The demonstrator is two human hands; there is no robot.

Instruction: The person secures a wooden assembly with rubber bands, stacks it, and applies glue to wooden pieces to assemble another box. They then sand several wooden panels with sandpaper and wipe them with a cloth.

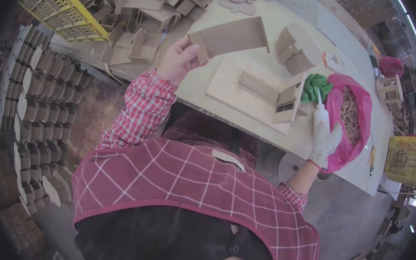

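My left hand [178, 61] is bare and raised over the table's near edge, gripping a brown L-shaped board piece [230, 36] by its lower left corner. My right hand [325, 145] wears a white glove and holds a white glue bottle [320, 117] with its nozzle pointing up toward the table. Between the hands, a pale square board [230, 90] lies on the table [280, 18] with a partly assembled brown wooden piece [281, 99] on it.
A pink bag [359, 100] holding rubber bands and a green cloth [316, 86] sit by my right hand. A heart-shaped box [297, 49] stands behind. Loose brown pieces [139, 12] pile at the back left beside a yellow crate [56, 8]. Stacked finished boxes [44, 102] fill the floor at left.
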